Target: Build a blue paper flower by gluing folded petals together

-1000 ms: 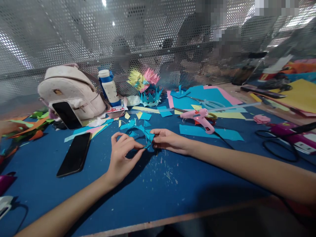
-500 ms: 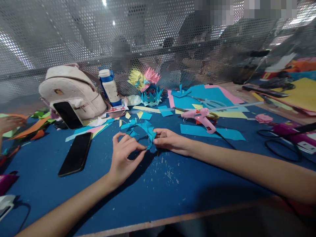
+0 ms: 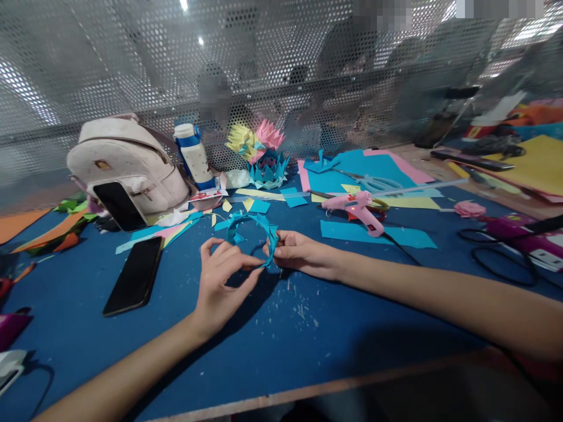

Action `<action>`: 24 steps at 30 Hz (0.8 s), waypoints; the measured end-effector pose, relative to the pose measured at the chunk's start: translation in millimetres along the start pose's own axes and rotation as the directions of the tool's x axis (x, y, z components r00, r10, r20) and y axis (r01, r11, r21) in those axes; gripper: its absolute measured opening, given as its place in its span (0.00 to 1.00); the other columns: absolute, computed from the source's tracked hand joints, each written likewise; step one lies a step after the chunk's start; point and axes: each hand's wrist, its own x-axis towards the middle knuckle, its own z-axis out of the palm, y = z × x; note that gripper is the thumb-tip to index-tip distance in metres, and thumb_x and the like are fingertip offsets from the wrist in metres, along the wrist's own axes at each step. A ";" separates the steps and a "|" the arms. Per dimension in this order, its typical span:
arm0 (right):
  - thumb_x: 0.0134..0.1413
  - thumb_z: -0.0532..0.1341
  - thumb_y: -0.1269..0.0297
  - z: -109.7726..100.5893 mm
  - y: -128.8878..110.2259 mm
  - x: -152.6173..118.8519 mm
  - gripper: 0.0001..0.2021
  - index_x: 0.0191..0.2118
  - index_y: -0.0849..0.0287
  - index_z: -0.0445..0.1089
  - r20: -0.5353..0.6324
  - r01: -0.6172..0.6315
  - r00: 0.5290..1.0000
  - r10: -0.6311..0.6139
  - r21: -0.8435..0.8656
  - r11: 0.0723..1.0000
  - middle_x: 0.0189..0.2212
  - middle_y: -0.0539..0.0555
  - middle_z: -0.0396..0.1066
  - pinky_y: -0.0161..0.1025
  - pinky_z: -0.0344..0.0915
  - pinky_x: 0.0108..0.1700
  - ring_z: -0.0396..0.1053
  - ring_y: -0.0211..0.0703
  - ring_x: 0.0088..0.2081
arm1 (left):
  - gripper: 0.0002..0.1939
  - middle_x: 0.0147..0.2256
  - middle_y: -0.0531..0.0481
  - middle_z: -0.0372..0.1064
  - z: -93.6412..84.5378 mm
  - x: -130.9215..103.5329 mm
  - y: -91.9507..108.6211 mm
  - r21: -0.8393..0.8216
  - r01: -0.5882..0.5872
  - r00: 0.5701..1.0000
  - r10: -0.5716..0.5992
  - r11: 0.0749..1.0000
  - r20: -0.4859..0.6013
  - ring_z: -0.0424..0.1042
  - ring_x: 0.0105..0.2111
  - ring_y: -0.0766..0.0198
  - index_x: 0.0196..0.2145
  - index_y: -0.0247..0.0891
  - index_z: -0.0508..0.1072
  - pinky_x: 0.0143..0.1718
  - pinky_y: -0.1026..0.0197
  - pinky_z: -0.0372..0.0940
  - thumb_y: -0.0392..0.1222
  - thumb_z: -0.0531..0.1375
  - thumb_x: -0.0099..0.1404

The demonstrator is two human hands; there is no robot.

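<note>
A curved band of folded blue paper (image 3: 272, 233) with pointed edges is held between my two hands, low over the blue table. My left hand (image 3: 226, 275) pinches its near end between thumb and index finger. On its right side, my right hand (image 3: 297, 252) grips the band with thumb and fingers. The band arcs away from me and round to the left. A pink glue gun (image 3: 356, 208) with a small red light lies to the right of my right hand, beside a blue paper strip (image 3: 376, 234).
Two phones (image 3: 134, 275), a pale backpack (image 3: 127, 158) and a bottle (image 3: 194, 155) are on the left. Folded paper flowers (image 3: 267, 167) stand at the back. Scissors (image 3: 373, 183) lie on blue sheets; a purple power strip (image 3: 519, 234) and cables are at the right.
The blue band has turned slightly in my fingers, its right side now more edge-on. The other person's hand at the far left has gone out of view.
</note>
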 end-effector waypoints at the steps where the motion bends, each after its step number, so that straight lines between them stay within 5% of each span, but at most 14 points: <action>1: 0.35 0.78 0.63 0.0 0.5 0.2 0.24 0.37 0.60 0.67 0.002 -0.001 1.000 0.001 0.009 1.000 0.28 0.45 0.69 0.28 0.54 0.26 0.59 0.26 0.23 | 0.05 0.23 0.60 0.67 0.1 -0.1 0.1 0.001 0.003 1.000 -0.003 1.000 0.000 0.66 0.27 0.67 0.34 0.44 0.74 0.51 0.51 0.51 0.34 0.62 0.65; 24: 0.37 0.76 0.68 -6.0 -2.5 -2.0 0.13 0.29 0.63 0.74 0.148 0.004 0.989 0.014 -0.118 0.993 0.27 0.47 0.71 0.29 0.64 0.31 0.67 0.30 0.28 | 0.07 0.23 0.59 0.65 -2.0 -3.1 1.8 -0.026 -0.063 0.998 0.064 0.998 0.025 0.65 0.26 0.67 0.33 0.45 0.77 0.51 0.51 0.53 0.34 0.61 0.66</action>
